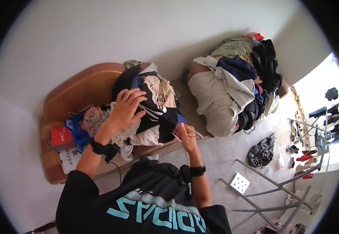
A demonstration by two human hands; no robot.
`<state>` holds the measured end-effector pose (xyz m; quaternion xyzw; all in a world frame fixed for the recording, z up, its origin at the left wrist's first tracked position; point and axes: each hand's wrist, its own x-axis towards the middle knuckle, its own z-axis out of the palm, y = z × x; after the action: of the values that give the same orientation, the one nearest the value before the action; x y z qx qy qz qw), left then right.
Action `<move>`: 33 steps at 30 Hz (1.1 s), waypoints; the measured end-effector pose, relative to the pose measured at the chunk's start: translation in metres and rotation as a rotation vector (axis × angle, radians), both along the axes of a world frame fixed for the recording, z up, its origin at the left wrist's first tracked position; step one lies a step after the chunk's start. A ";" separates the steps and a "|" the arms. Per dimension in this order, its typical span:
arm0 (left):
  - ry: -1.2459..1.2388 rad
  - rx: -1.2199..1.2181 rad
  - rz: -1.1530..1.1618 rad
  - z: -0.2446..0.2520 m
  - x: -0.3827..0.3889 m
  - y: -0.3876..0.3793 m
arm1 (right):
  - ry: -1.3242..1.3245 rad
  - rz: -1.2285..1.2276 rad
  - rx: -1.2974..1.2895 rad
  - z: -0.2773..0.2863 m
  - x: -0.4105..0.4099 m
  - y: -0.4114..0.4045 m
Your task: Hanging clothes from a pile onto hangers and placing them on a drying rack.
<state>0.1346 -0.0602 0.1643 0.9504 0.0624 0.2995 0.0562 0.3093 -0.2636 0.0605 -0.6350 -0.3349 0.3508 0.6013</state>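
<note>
My left hand (128, 109) is spread over a pile of clothes, its fingers apart at a black garment with white stripes (152, 112). Whether it touches the fabric is hard to tell. My right hand (186, 137) is closed around a thin pale looped piece (198, 134), possibly part of a hanger, at the edge of black cloth. A beige printed garment (160, 92) lies on the pile beyond my hands. Nearer to me is a white garment (146, 137). The pile rests on a brown wooden seat (81, 84) with a curved back.
A second clothes heap (216, 99) covers another seat at right. A blue plastic item (77, 131), a red packet (61, 136) and a printed sheet (70, 160) lie at left. On the floor are a black bag (261, 152), a metal rack (257, 209) and a white perforated stool (239, 183).
</note>
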 end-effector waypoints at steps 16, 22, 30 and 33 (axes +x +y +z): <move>0.447 -0.265 -0.114 0.021 0.049 -0.060 | -0.431 -0.145 0.290 0.080 -0.013 0.029; 0.172 -0.475 0.123 0.041 0.036 0.016 | -0.909 -0.471 0.481 0.087 0.010 -0.010; -0.116 -0.645 0.150 0.084 -0.009 0.080 | -1.068 -0.522 0.350 0.044 -0.015 0.018; -0.173 -0.546 0.206 0.102 -0.024 0.078 | -1.110 -0.274 0.391 0.073 -0.015 0.036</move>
<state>0.1108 0.0178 0.2662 0.8597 0.2318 0.3554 0.2842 0.2938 -0.2272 0.1332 -0.6384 -0.5720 -0.1816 0.4820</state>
